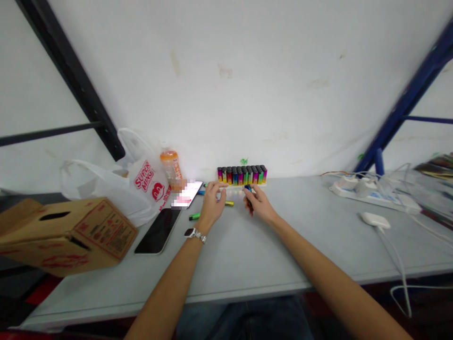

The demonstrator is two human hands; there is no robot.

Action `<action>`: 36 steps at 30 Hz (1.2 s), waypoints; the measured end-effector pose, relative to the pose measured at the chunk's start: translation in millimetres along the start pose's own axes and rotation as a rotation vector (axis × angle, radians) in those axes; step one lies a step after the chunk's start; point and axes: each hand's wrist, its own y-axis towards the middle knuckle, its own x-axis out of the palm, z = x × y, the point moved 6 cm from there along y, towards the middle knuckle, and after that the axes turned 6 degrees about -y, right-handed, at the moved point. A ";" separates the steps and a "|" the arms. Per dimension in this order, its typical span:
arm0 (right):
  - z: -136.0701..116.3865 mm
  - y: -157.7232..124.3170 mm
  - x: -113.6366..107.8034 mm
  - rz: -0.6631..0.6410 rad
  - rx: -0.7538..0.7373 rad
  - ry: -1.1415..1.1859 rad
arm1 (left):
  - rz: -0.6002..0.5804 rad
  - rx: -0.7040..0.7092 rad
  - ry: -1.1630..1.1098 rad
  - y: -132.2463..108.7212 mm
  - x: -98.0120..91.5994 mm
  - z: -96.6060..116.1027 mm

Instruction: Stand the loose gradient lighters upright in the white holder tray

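Several multicoloured lighters [242,177] stand upright in close rows in a pale tray [235,188] against the wall. My right hand [260,203], just in front of the tray's right half, is closed round a lighter [247,188] with a blue end; the rest of it is hidden by my fingers. My left hand [213,200] hovers at the tray's left front, fingers apart and holding nothing, the index finger stretched to the right. A yellow lighter [230,203] lies beside it. On its other side lie a green lighter [194,216] and a partly hidden blue one [201,192].
On the left are a black phone [158,231], a lit phone [191,192], an orange drink bottle [171,165], a white plastic bag [145,182] and a cardboard box [71,231]. A power strip [378,196] and a white charger [375,220] with cables lie right on the grey table [244,264].
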 end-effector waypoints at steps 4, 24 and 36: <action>11.6 -0.3 0.5 0.019 0.235 0.193 | -0.050 0.028 -0.016 -1.2 4.3 3.5; 21.0 -3.6 -3.0 0.109 0.385 0.316 | -0.109 0.030 0.010 -3.7 13.4 5.2; 18.6 -0.1 -3.2 0.190 0.277 0.163 | -0.104 -0.025 -0.091 -4.6 18.0 11.7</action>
